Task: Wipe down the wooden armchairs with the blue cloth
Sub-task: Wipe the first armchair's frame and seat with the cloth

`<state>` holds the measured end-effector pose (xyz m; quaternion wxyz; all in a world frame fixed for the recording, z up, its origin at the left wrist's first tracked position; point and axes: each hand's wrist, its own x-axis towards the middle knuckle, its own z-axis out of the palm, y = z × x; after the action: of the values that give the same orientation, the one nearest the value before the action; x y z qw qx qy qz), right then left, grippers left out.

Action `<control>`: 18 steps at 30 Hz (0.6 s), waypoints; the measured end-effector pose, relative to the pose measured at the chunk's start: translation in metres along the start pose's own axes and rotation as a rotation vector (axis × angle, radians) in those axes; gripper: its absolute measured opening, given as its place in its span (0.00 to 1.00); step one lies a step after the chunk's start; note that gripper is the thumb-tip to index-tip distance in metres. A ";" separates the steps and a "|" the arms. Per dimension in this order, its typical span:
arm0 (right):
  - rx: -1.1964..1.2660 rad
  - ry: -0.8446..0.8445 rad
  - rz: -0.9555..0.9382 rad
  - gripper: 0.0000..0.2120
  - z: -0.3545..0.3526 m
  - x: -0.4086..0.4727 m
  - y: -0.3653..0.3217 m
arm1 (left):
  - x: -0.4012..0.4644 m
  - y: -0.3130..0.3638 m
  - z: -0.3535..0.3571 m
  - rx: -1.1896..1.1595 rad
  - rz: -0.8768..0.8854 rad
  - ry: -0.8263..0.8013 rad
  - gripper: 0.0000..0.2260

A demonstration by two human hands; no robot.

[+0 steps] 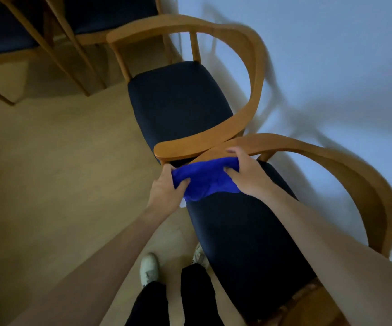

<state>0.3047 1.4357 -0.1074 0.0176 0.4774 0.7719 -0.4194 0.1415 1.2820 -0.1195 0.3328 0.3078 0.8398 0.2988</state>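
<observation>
The blue cloth (pixel 204 178) is bunched between both my hands, just over the left armrest end of the near wooden armchair (pixel 345 165). My left hand (pixel 166 188) grips the cloth's left end. My right hand (pixel 245 174) grips its right end, fingers curled over the near chair's armrest. A second wooden armchair (pixel 249 67) with a dark seat stands just beyond; its armrest tip overlaps the near chair's armrest right above the cloth.
Both armchairs stand against a pale wall (pixel 331 55) on the right. More wooden chairs (pixel 56 31) with dark seats stand at the far left. The light wooden floor (pixel 61 161) stretches to the left. My feet in white shoes (pixel 149 268) stand beside the near chair.
</observation>
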 end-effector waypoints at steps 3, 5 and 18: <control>0.027 0.066 0.015 0.27 0.009 0.040 0.005 | 0.033 -0.007 0.014 -0.086 -0.062 0.076 0.12; 0.015 0.151 0.017 0.28 0.024 0.057 0.009 | 0.048 -0.014 0.026 -0.103 -0.120 0.075 0.13; -0.374 0.294 -0.367 0.09 0.062 0.054 0.038 | 0.045 -0.039 0.073 0.744 0.368 0.055 0.48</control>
<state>0.2812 1.4410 -0.1942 -0.0828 0.3740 0.9034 -0.1927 0.1574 1.3111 -0.2078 0.1173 0.5438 0.8301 0.0375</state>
